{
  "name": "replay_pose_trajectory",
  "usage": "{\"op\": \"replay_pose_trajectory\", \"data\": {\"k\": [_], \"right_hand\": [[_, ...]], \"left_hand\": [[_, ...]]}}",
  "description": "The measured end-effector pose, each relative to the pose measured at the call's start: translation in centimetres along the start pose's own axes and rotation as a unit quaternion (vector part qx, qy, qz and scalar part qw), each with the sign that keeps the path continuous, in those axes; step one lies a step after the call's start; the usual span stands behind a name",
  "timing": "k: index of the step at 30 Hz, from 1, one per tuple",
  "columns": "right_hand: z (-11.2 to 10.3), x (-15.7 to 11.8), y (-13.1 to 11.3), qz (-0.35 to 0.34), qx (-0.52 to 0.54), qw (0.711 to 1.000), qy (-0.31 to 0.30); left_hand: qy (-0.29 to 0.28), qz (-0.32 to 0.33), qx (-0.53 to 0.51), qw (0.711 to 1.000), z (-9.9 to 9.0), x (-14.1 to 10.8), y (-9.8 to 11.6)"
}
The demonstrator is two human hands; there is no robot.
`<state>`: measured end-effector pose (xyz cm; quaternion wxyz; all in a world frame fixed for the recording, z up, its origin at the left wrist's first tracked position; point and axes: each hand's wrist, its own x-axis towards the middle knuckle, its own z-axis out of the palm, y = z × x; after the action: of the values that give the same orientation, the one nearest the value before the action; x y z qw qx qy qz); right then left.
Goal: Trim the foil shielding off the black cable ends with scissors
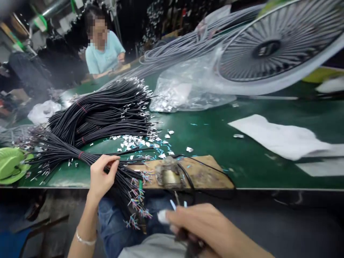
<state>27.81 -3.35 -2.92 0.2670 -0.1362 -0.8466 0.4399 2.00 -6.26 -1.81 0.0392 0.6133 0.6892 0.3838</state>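
My left hand [103, 175] is closed in a pinch at the table's front edge, over a bundle of black cables [94, 157] with a red tie. Whatever it pinches is too small to make out. The bundle's stripped ends, with thin coloured wires [138, 204], hang over the edge. My right hand [192, 222] is blurred, low in front of the table, with its fingers wrapped round a dark tool [192, 247]. Something white covers a fingertip, and light blue tips show beside it. A metal device [170, 173] sits on a wooden board [212, 175].
A large pile of black cables [102, 111] lies behind, beside white and blue scraps [131, 141]. A clear bag [185, 89], a fan [268, 50] and white sheets [282, 136] are to the right. A green fan [12, 165] stands left. A person [103, 53] sits across.
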Motion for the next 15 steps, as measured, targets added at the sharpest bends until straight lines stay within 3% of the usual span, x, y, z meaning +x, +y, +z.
{"op": "replay_pose_trajectory", "data": {"k": [4,8,11,15], "right_hand": [[-1.2,1.5,1.6,0.020,-0.095,0.985,0.144],[-2.5,3.8,2.8,0.031,-0.100,0.982,0.156],[-4.1,6.7,3.5,0.041,-0.140,0.977,0.157],[-6.0,11.8,4.0,0.065,-0.207,0.968,0.127]], "left_hand": [[-0.117,0.042,0.023,0.992,2.3,4.6,-0.2],[-0.215,0.031,0.013,0.976,4.6,7.8,-0.8],[-0.236,0.035,-0.028,0.971,5.7,8.9,-1.4],[-0.204,-0.011,-0.098,0.974,5.3,9.3,-2.1]]}}
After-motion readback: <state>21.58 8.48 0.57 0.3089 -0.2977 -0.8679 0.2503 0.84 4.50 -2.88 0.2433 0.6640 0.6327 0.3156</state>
